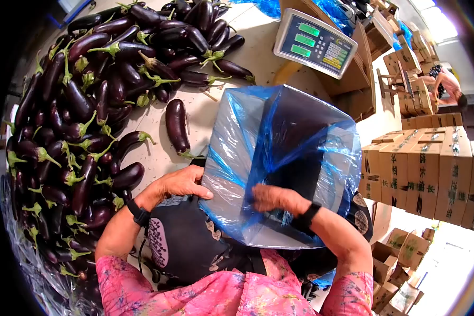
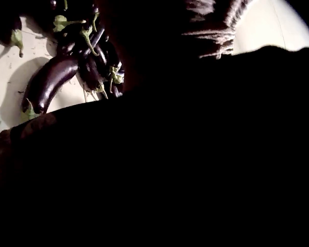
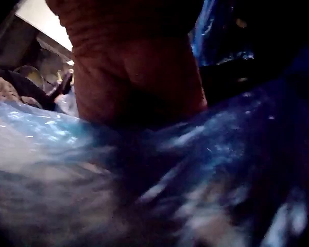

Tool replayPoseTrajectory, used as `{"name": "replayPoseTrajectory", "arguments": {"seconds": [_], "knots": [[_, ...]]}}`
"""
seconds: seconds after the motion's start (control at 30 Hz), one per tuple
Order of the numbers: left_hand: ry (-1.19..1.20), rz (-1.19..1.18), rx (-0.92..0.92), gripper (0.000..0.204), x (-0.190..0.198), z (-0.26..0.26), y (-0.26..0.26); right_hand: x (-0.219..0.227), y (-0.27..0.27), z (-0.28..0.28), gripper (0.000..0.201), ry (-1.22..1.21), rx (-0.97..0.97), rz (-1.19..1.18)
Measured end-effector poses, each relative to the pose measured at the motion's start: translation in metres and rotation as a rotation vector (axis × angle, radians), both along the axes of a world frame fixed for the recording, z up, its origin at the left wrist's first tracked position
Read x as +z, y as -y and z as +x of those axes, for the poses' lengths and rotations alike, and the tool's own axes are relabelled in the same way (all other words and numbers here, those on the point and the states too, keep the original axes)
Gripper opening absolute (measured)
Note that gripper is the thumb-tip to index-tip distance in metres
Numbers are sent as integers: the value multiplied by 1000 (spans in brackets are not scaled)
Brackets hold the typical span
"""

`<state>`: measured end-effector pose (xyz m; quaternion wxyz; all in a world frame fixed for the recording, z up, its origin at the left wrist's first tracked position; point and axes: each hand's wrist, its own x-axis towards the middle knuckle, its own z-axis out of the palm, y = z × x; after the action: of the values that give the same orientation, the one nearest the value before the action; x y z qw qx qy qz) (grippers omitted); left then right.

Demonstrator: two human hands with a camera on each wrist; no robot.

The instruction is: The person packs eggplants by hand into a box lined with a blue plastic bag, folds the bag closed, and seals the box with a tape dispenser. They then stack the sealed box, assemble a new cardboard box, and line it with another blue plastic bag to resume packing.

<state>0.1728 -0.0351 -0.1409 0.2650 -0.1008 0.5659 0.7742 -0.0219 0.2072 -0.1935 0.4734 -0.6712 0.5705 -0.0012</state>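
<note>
In the head view a box lined with a blue plastic bag (image 1: 231, 152) is tilted in front of the person, its dark inside facing up. The left hand (image 1: 181, 183) holds the box's left side, thumb on the outer face, other fingers hidden behind it. The right hand (image 1: 276, 200), slightly blurred, is at the bag's near part, over the opening; its fingertips are unclear. In the right wrist view the right hand (image 3: 139, 77) is against the blue film (image 3: 211, 154). The left wrist view is mostly dark, with one eggplant (image 2: 50, 82) near the hand's edge.
A large heap of eggplants (image 1: 116, 79) covers the table's left side, and a single eggplant (image 1: 177, 125) lies beside the box. Beyond the box stands a scale display (image 1: 315, 43). Stacked cartons (image 1: 411, 168) are at the right, with another person (image 1: 447, 87) farther back.
</note>
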Motion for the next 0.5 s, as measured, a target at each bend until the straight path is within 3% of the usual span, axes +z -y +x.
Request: {"name": "replayPoseTrajectory", "arguments": {"seconds": [0.03,0.07,0.1,0.13,0.17,0.2,0.23,0.27,0.33,0.37,0.4,0.43,0.5], "knots": [[-6,-7,-21,50,-12,-2,0,40,14,9,32,-36,-32,237],[-5,-14,-32,49,-19,0,1,35,12,6,37,-74,-112,235],[-12,-57,-46,45,2,-7,2,84,39,5,39,-302,-177,387],[-215,-260,-144,45,-30,-6,2,76,39,-11,40,-312,-218,328],[-261,-185,-50,47,-22,-7,-3,56,32,-31,37,-282,-291,204],[-325,-314,4,50,-41,-2,-7,69,47,-38,33,-485,-291,170],[-310,-281,79,50,-19,0,-7,46,45,-57,39,-479,-345,104],[-293,-313,86,48,-27,4,-6,41,51,-58,47,-626,-366,48],[-206,-101,319,40,-34,24,-11,-10,36,-96,64,-681,-342,40],[-185,-8,459,38,-40,33,-17,-78,18,-132,71,-589,-282,94],[-77,93,589,38,-36,49,-22,-118,8,-147,72,-628,-152,-2],[-58,28,691,38,-41,68,-29,-123,2,-143,64,-513,-417,-75],[-17,-86,876,37,-72,108,-46,-143,-23,-132,56,-611,-385,-74]]}}
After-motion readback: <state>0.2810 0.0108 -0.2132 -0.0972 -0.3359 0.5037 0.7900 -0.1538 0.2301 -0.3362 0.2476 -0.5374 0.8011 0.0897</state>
